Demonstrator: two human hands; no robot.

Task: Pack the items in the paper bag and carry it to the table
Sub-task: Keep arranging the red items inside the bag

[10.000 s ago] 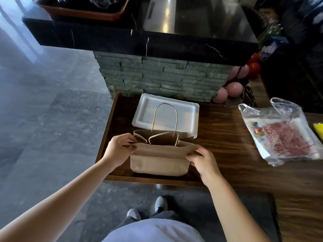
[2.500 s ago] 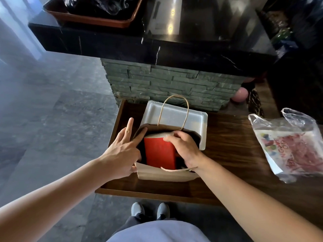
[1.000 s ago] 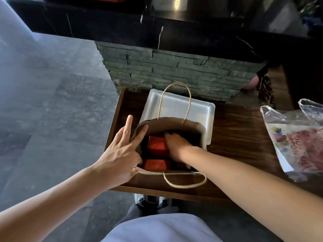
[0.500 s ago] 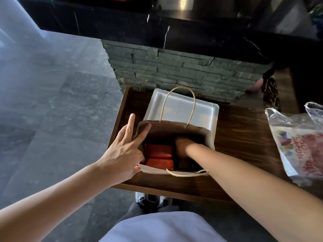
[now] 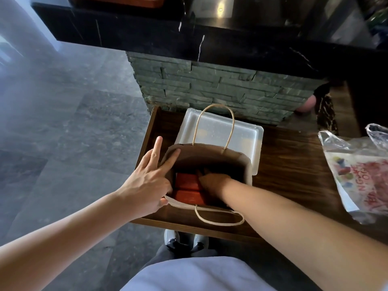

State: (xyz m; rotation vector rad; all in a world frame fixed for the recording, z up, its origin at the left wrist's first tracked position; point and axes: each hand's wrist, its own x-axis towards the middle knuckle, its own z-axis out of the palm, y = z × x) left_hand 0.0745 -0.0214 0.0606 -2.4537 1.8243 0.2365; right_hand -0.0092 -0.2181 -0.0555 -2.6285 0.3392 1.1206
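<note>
A brown paper bag (image 5: 210, 153) with twine handles stands open on the dark wooden counter (image 5: 289, 177). Two red boxes (image 5: 186, 189) lie at its bottom on the left side. My left hand (image 5: 147, 183) grips the bag's left rim, thumb pinching the near edge and fingers spread along the side. My right hand (image 5: 212, 181) is deep inside the bag, next to the red boxes, fingers pointing toward the far wall; whether it holds anything is hidden. One handle stands up at the back, the other hangs over the front.
A white foam tray (image 5: 247, 135) lies right behind the bag. A clear plastic bag with red print (image 5: 361, 175) lies on the counter's right. A stone-clad pillar (image 5: 220, 89) under a black marble ledge (image 5: 189, 36) rises behind. The counter's left edge drops to grey floor.
The red boxes went from my right hand at the bag's mouth down to its bottom. My right hand stays low inside, shifted slightly. My left hand holds the rim throughout.
</note>
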